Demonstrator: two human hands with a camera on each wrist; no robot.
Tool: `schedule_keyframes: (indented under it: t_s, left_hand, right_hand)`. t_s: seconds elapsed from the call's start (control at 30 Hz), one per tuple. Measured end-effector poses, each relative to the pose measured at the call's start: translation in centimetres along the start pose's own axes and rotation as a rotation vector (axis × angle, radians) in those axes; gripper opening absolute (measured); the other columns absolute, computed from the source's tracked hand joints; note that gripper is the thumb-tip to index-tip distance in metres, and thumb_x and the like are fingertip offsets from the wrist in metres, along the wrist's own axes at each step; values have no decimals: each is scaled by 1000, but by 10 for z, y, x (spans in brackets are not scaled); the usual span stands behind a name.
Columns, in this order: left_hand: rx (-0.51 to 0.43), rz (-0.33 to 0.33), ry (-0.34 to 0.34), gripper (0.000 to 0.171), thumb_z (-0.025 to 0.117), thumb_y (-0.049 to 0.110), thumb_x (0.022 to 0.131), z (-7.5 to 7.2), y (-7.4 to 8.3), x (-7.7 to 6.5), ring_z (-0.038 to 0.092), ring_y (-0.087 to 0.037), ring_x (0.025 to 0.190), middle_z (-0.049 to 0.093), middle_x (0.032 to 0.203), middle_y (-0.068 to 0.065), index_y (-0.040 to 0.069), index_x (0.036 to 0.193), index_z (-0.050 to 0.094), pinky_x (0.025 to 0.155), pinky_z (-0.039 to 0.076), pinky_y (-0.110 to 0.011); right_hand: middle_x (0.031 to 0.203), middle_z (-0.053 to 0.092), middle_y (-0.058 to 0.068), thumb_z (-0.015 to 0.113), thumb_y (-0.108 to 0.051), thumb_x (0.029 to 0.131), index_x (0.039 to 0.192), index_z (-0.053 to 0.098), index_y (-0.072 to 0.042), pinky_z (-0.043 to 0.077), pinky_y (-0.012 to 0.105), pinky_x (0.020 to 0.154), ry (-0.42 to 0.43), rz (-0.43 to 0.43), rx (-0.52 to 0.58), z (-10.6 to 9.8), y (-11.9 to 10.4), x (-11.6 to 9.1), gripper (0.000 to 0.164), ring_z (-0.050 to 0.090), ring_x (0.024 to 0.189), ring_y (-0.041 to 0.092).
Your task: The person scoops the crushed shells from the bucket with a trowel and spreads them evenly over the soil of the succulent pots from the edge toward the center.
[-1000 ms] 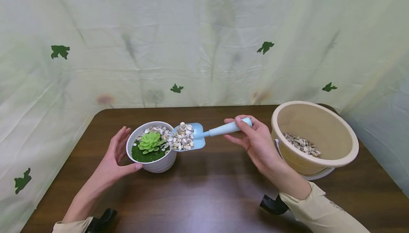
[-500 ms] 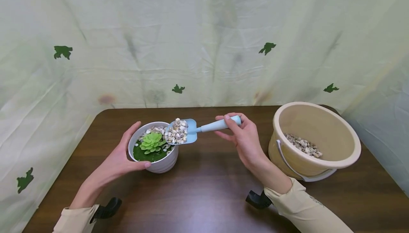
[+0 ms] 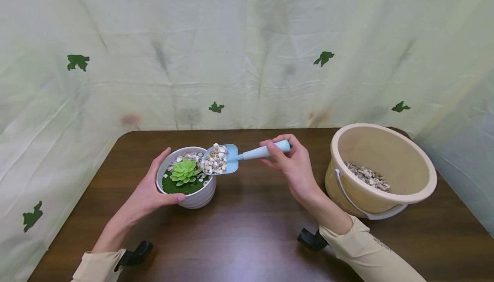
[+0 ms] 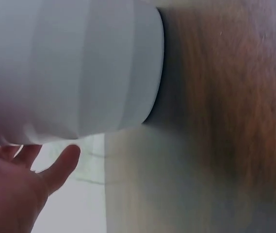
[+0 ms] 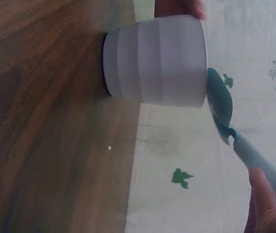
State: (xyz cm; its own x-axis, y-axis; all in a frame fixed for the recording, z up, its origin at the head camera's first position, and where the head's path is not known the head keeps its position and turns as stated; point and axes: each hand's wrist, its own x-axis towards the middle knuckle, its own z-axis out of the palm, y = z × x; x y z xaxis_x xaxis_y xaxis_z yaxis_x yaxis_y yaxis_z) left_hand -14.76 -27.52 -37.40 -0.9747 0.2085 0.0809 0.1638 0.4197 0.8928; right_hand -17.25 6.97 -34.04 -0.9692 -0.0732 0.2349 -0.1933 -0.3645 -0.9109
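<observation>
My left hand [image 3: 148, 194] holds a white ribbed flowerpot [image 3: 198, 198] at its rim, thumb on the near side and fingers round the left side. In the pot, a green succulent [image 3: 184, 171] stands on green ground, with pale pebbles or shells behind and beside it. My right hand [image 3: 295, 168] grips the handle of a light-blue hand trowel [image 3: 233, 162], its blade heaped with small pebbles or shells [image 3: 215, 159]. The blade's tip lies over the pot's right rim. In the right wrist view the trowel [image 5: 220, 99] appears edge-on beside the pot's rim [image 5: 206, 58].
A beige bucket [image 3: 339, 194] with a grey handle stands at the right of the brown table [image 3: 239, 235], with more pebbles or shells [image 3: 368, 175] at its bottom. A tiny white bit [image 5: 109, 148] lies on the table. Behind hangs a leaf-patterned curtain [image 3: 239, 59].
The loaded trowel has moved left and slightly up, from beside the pot to over its right rim. My left hand has closed in on the pot. During the last half second little has changed.
</observation>
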Motion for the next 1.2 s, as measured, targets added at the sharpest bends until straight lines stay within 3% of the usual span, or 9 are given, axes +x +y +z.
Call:
schedule_keyframes:
  t_s: [0.23, 0.47, 0.63, 0.73, 0.93, 1.03, 1.2]
  left_hand:
    - [104, 8, 37, 111, 87, 18, 73, 3, 0, -1, 32, -30, 130, 25, 151, -13, 23, 158, 17, 92, 34, -23]
    - [-99, -24, -42, 102, 77, 7, 81, 0, 1, -5, 35, -26, 126, 20, 154, -16, 22, 159, 12, 87, 40, -15]
    - [-155, -15, -15, 102, 77, 3, 80, 3, 0, -6, 39, -17, 121, 23, 151, -16, 18, 158, 13, 87, 41, -15]
    - [-118, -9, 19, 104, 79, 5, 79, 5, -2, -5, 36, -21, 125, 22, 152, -14, 19, 158, 13, 90, 38, -13]
    - [49, 36, 103, 107, 86, 14, 74, 11, -4, -4, 28, -30, 133, 20, 153, -11, 17, 157, 18, 92, 28, -12]
    - [62, 36, 112, 107, 86, 15, 74, 12, -3, -5, 27, -29, 134, 20, 154, -11, 15, 157, 18, 93, 28, -13]
    - [-86, -13, 47, 104, 79, 10, 81, 11, -1, -8, 28, -31, 134, 16, 157, -12, 22, 159, 12, 91, 34, -11]
  right_hand:
    - [109, 66, 25, 63, -6, 96, 106, 52, 4, 49, 52, 87, -30, -58, -71, 3, -4, 2, 18, 67, 96, 27]
    - [106, 68, 20, 64, -7, 95, 107, 52, 5, 50, 51, 86, -38, -74, -110, 6, -8, 2, 20, 67, 95, 27]
    - [107, 67, 22, 65, -7, 95, 106, 53, 5, 51, 50, 86, -38, -76, -128, 8, -9, 1, 21, 67, 96, 29]
    - [109, 66, 25, 66, -7, 94, 106, 53, 4, 51, 48, 86, -41, -80, -137, 10, -10, 0, 21, 67, 96, 29]
    - [109, 67, 22, 67, -8, 94, 106, 53, 3, 53, 45, 84, -39, -93, -156, 11, -12, -2, 22, 66, 98, 30]
    - [109, 66, 23, 67, -8, 93, 105, 54, 3, 53, 45, 84, -36, -98, -156, 12, -13, -2, 21, 66, 98, 31]
    - [108, 67, 22, 67, -8, 93, 105, 54, 2, 52, 48, 85, -32, -102, -159, 11, -14, -2, 21, 66, 97, 31]
